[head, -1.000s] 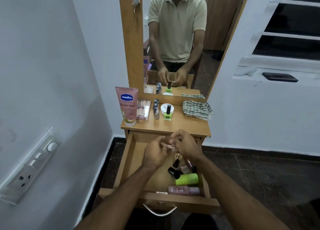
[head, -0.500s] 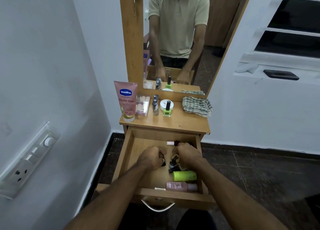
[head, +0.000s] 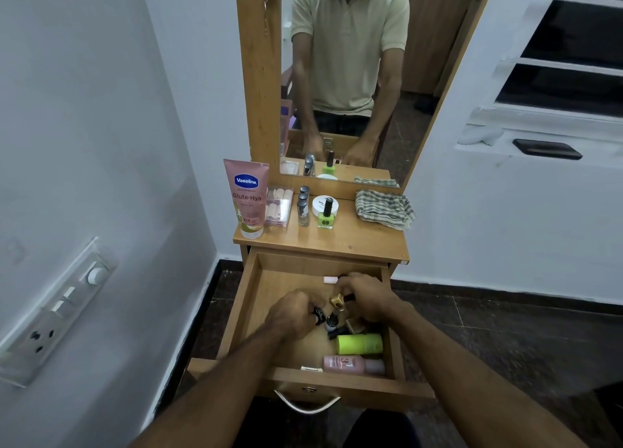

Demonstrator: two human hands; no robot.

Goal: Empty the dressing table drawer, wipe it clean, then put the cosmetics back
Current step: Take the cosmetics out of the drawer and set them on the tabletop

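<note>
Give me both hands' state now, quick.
Left hand: fingers curled round a small dark bottle in the drawer.
Right hand: fingers grip a gold-capped bottle.

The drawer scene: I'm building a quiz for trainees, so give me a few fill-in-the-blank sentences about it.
1. The Vaseline tube stands at the ____ end of the tabletop.
2. The striped cloth lies on the tabletop, not in the ____.
3. In the drawer, the green bottle lies just behind the ____ bottle.
4. Both the left hand and right hand reach ____ the drawer.

Missing: left; drawer; pink; into
</note>
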